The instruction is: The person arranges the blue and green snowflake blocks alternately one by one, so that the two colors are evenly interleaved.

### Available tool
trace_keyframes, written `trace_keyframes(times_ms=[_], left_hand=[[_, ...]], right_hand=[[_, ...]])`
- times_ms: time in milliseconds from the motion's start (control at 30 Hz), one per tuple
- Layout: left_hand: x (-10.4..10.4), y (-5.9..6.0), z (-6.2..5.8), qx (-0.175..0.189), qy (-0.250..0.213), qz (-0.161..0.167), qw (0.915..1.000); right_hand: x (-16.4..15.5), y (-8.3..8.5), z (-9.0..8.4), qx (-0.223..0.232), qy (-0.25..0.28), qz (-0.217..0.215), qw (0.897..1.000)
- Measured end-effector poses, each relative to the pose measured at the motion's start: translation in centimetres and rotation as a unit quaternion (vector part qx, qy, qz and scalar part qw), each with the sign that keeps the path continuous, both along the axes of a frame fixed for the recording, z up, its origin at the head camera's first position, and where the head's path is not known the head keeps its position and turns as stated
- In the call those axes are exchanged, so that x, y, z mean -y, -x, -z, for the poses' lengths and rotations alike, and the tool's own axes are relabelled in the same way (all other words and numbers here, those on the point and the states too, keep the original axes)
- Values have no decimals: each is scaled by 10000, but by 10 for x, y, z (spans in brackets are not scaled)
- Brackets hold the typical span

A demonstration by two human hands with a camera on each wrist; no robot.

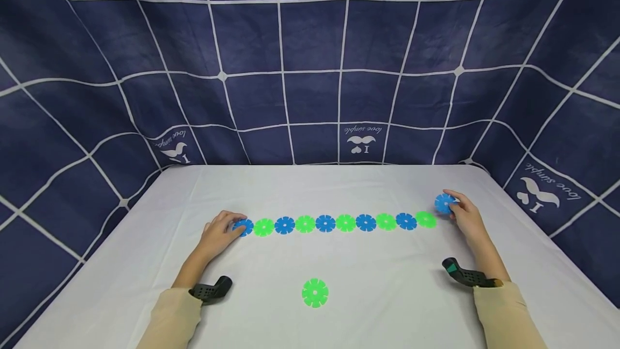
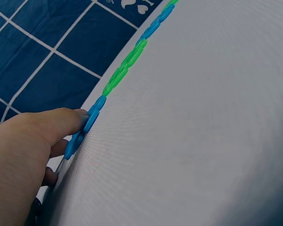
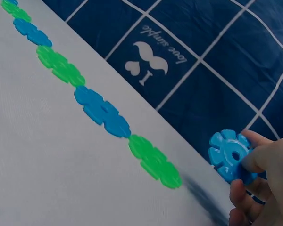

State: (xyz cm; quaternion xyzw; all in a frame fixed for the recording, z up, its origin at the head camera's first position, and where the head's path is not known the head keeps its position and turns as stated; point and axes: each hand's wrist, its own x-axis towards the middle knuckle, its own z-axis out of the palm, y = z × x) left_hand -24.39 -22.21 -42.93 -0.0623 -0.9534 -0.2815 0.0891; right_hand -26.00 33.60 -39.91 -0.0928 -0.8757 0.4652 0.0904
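A row of notched plastic snowflake discs, alternating blue and green, crosses the white table. At its left end, my left hand [image 1: 220,235] holds a blue snowflake disc [image 2: 95,115], thumb at the near edge and index finger along the far edge. My right hand [image 1: 467,220] pinches another blue snowflake disc [image 3: 228,149] between thumb and fingers, tilted up beyond the row's right end. Closest to it in the row lies a green snowflake disc [image 1: 426,220], flat on the cloth. Part of the left disc is hidden under the fingers.
A single green snowflake disc [image 1: 315,293] lies nearer the front, below the row. The white-covered table [image 1: 378,284] meets a dark blue curtain [image 1: 310,96] with white grid lines at the back and sides. Both wrists wear black camera mounts.
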Motion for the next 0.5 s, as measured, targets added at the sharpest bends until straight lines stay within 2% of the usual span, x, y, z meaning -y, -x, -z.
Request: trace_keyframes(times_ms=[200, 333, 500], left_hand=[[0, 0, 2, 2, -15, -13, 10000], [0, -1, 2, 23, -2, -13, 10000], [-1, -1, 0, 33, 2, -26, 10000]], right_hand=[[-6, -1, 13, 72, -353, 244, 9991], [-7, -2, 22, -6, -842, 410, 9956], [-5, -2, 26, -151, -1473, 325, 9884]])
